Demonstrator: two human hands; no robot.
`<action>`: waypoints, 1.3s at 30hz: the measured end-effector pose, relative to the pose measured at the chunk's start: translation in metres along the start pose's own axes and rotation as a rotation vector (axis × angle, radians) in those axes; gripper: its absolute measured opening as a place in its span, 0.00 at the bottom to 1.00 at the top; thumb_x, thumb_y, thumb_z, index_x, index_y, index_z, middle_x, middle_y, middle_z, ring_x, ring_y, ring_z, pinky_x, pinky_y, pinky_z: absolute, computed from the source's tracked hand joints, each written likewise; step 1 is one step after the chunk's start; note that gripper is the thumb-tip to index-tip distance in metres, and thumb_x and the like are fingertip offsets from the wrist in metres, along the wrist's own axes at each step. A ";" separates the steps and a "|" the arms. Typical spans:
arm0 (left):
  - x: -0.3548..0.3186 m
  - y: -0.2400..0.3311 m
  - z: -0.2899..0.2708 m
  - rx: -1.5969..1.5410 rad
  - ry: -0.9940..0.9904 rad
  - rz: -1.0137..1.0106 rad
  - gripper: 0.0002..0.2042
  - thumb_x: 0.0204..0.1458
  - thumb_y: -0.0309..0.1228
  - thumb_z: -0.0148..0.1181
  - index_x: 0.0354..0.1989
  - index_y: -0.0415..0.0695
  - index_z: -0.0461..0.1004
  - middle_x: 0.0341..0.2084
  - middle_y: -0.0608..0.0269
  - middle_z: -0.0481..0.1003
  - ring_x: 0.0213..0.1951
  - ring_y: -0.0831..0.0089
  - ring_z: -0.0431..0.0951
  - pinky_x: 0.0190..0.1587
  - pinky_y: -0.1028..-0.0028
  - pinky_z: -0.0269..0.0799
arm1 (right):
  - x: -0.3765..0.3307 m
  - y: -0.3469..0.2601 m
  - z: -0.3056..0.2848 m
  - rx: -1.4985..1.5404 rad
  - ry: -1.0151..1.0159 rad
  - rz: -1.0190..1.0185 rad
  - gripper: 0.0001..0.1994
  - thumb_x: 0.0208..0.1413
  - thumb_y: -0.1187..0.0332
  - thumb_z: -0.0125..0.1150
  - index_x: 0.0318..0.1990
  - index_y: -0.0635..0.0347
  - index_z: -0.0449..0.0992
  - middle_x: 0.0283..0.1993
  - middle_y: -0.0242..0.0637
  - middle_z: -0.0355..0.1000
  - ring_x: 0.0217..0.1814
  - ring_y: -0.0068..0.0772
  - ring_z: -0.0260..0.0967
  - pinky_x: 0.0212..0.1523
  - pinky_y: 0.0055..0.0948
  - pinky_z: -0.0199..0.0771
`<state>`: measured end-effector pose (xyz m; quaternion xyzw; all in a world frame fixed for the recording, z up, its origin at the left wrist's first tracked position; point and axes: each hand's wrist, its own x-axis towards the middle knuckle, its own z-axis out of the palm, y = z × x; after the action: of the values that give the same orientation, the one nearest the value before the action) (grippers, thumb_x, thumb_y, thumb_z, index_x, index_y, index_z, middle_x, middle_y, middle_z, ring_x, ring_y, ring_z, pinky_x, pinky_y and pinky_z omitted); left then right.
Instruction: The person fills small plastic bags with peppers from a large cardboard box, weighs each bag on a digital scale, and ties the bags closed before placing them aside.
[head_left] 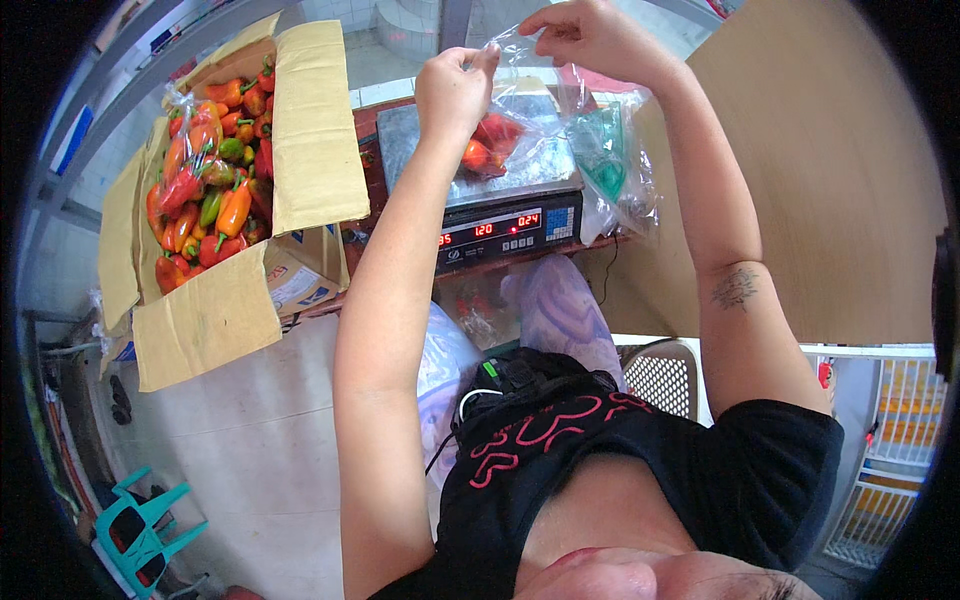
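A clear plastic bag [538, 105] with a few red peppers [490, 145] rests on the metal pan of a digital scale [540, 178]. My left hand [455, 92] is closed, pinching the bag's upper edge above the pan. Across from it, my right hand [597, 42] has its fingers curled at the other side of the bag's mouth, with thin film stretched between both hands. Red digits glow on the scale's front panel, beside a blue keypad.
To the left stands an open cardboard box [318, 130] full of red, orange and green peppers [232, 205], some inside clear bags. More clear bags and a green item [600, 150] lie right of the scale. A large brown board [810, 180] rises at the right. A teal plastic stool [145, 525] is at lower left.
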<state>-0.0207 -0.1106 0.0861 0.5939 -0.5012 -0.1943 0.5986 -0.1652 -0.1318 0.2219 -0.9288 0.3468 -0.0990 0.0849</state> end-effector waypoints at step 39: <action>-0.027 0.018 0.012 0.104 0.072 0.159 0.13 0.48 0.36 0.54 0.25 0.37 0.73 0.15 0.51 0.72 0.20 0.65 0.73 0.26 0.70 0.66 | 0.039 0.078 0.168 -0.381 -0.372 -0.330 0.12 0.47 0.65 0.50 0.35 0.62 0.73 0.36 0.43 0.72 0.38 0.36 0.69 0.39 0.34 0.68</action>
<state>-0.0490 -0.0903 0.0896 0.5891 -0.5344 -0.0983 0.5981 -0.1441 -0.2007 0.0470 -0.9740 0.1821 0.1268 -0.0459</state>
